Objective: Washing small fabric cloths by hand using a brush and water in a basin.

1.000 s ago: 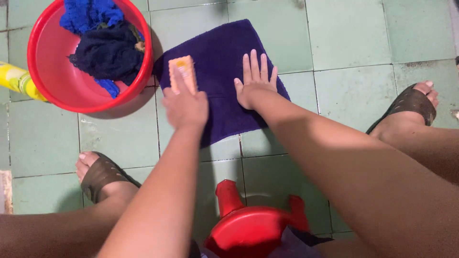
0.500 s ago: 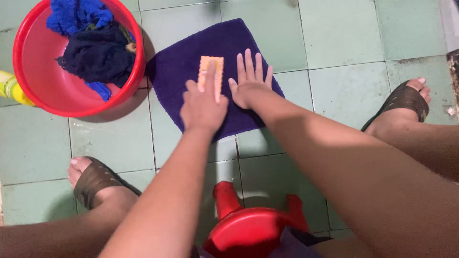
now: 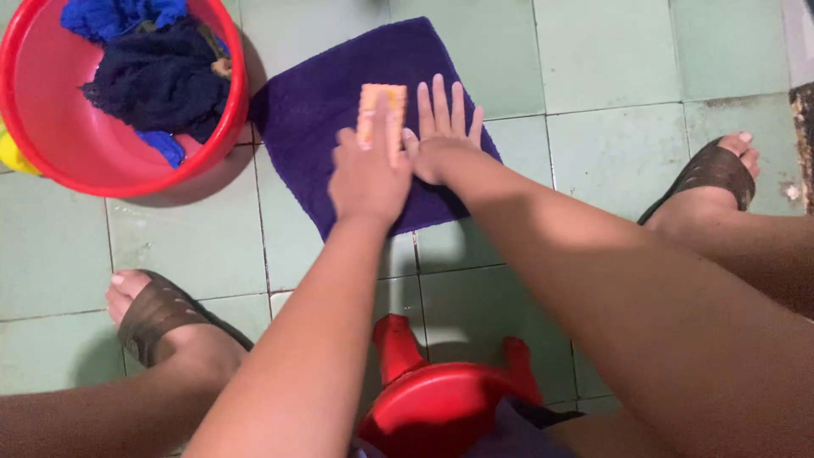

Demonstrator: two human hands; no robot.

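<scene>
Upper left of the frame: red basin (image 3: 51,144) on the tiled floor (image 3: 610,59), holding a dark navy lace garment (image 3: 157,80) and bright blue cloth (image 3: 114,15). Upper centre: purple towel (image 3: 314,110) spread flat on the floor. Left hand (image 3: 370,174) presses an orange soap bar (image 3: 379,100) onto it, grip closed over the bar. Just beside, right hand (image 3: 441,136) lies flat on the towel, fingers spread. Bottom centre: red stool (image 3: 441,407).
</scene>
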